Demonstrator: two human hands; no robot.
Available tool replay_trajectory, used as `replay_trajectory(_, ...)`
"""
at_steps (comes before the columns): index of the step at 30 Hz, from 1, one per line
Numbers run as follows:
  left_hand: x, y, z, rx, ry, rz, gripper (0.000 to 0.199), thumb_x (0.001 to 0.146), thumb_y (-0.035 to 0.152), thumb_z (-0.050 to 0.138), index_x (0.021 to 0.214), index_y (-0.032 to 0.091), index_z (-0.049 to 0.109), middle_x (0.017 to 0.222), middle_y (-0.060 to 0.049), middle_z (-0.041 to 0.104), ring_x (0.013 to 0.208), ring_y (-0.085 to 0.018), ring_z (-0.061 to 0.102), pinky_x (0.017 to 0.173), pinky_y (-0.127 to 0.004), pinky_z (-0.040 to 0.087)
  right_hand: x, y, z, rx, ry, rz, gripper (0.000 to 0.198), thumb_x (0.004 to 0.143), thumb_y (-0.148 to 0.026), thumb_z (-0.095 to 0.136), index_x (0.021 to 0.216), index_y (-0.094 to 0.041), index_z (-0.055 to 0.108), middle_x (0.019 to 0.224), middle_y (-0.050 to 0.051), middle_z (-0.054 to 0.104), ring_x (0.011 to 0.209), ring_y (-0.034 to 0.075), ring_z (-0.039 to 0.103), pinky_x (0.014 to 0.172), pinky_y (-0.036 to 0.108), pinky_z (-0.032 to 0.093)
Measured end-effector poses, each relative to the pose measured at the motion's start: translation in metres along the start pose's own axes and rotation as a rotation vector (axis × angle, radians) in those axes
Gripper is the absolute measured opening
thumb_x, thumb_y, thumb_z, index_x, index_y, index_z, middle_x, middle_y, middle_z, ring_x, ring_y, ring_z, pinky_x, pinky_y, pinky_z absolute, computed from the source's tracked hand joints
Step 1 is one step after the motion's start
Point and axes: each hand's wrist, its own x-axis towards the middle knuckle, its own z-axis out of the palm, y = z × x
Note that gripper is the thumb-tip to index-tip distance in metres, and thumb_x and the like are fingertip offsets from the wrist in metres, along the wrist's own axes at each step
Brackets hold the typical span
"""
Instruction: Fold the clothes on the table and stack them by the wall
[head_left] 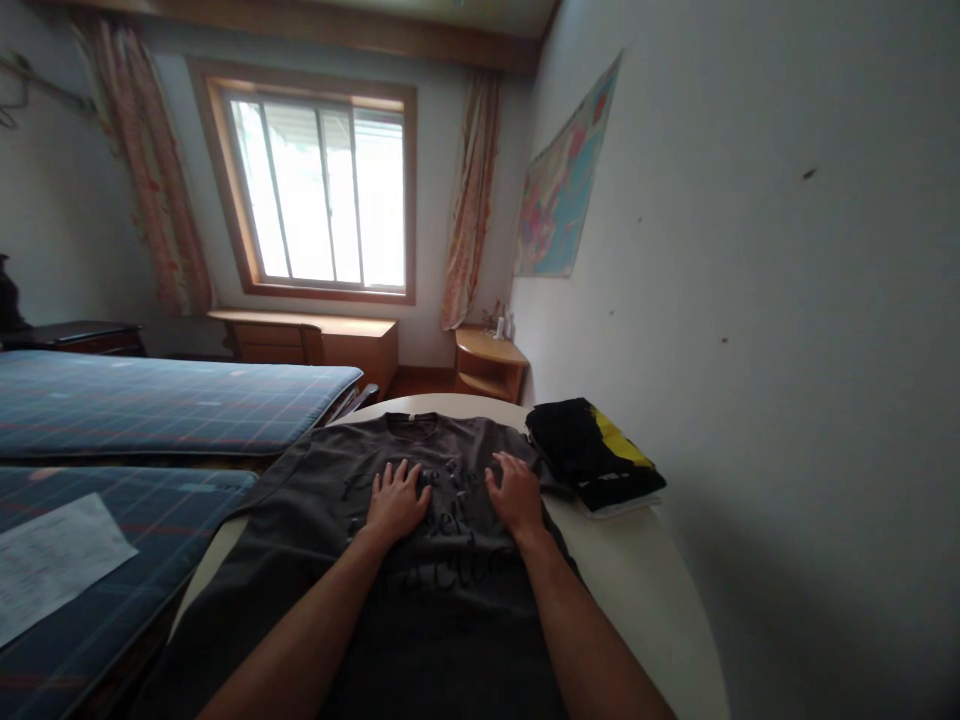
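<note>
A dark grey T-shirt (322,560) with black lettering lies spread out, front side up, its collar at the far end. It covers much of a pale round-edged table (637,590). My left hand (397,500) rests palm down on the chest of the shirt, fingers spread. On the shirt's right side lies my right hand (516,490), also palm down, its fingers slightly bent and partly apart. Neither hand grips the cloth. Just right of the shirt sits a stack of folded black and yellow clothes (592,455).
Two plaid mattresses (165,405) stand to the left, the nearer one with a paper sheet (64,555) on it. A white wall (810,420) runs close along the right. Beyond the table are a wooden desk (352,340) and a corner shelf (491,350).
</note>
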Motion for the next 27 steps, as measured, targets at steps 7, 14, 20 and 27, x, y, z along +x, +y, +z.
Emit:
replay_trajectory(7, 0.0, -0.005, 0.003, 0.004, -0.03, 0.021, 0.059, 0.093, 0.051, 0.04, 0.145, 0.025, 0.045, 0.157, -0.009, 0.034, 0.145, -0.038, 0.024, 0.115, -0.054, 0.02, 0.006, 0.029, -0.001, -0.191, 0.061, 0.389, 0.058, 0.093, -0.04, 0.05, 0.145, -0.014, 0.043, 0.151, 0.019, 0.038, 0.127, 0.032, 0.049, 0.101, 0.038, 0.038)
replay_trajectory(14, 0.0, -0.005, 0.002, 0.002, -0.025, 0.024, 0.059, 0.092, 0.051, 0.04, 0.145, 0.026, 0.046, 0.156, -0.008, 0.036, 0.145, -0.038, 0.025, 0.115, -0.054, 0.021, 0.01, 0.03, -0.007, -0.205, 0.036, 0.431, 0.059, 0.097, -0.038, 0.039, 0.147, -0.008, 0.036, 0.136, 0.021, 0.053, 0.121, 0.029, 0.053, 0.095, 0.036, 0.041)
replay_trajectory(20, -0.002, -0.004, -0.001, 0.004, -0.024, 0.026, 0.058, 0.093, 0.05, 0.04, 0.145, 0.025, 0.046, 0.156, -0.008, 0.036, 0.145, -0.037, 0.026, 0.116, -0.054, 0.021, 0.007, 0.03, -0.009, -0.286, 0.016, 0.433, 0.043, 0.096, -0.031, 0.039, 0.129, -0.013, 0.058, 0.126, 0.018, 0.059, 0.118, 0.03, 0.052, 0.094, 0.042, 0.04)
replay_trajectory(27, -0.003, -0.002, -0.004, 0.008, -0.035, 0.024, 0.058, 0.093, 0.049, 0.04, 0.145, 0.025, 0.046, 0.156, -0.009, 0.036, 0.145, -0.037, 0.025, 0.116, -0.053, 0.021, 0.0, 0.027, -0.011, -0.271, 0.074, 0.331, 0.035, 0.094, -0.027, 0.041, 0.12, -0.017, 0.063, 0.138, 0.016, 0.052, 0.128, 0.032, 0.04, 0.095, 0.044, 0.038)
